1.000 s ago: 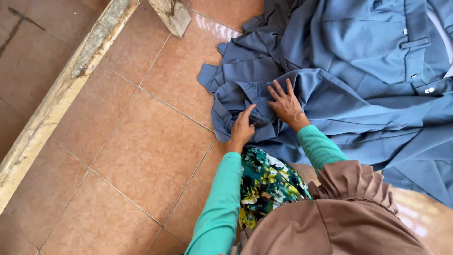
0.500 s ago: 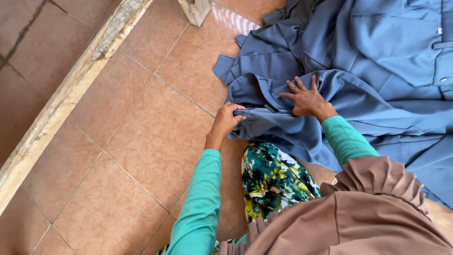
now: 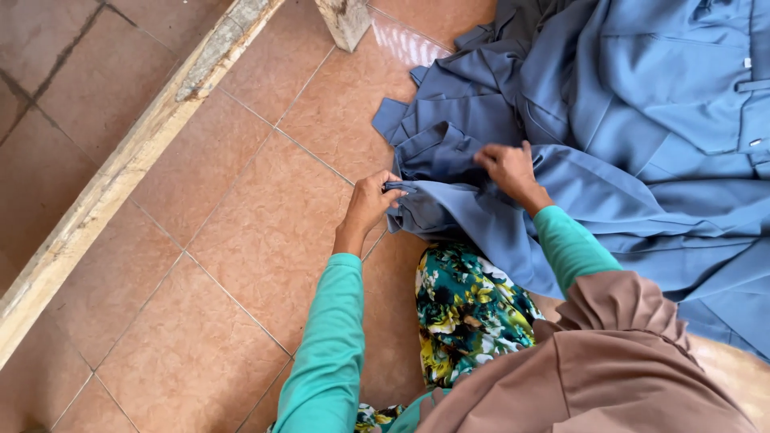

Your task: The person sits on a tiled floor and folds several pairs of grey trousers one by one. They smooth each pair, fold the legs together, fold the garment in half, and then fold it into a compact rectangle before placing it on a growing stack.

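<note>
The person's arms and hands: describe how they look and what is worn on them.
Both arms wear long, close-fitting teal green sleeves that end at the wrists. The left hand and right hand are bare, with no gloves; no rings, watch or bracelets can be seen. A loose brown cloth drapes over the right upper arm.

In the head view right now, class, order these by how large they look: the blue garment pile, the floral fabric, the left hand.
1. blue garment pile
2. floral fabric
3. left hand, pinching the garment's edge.
</note>
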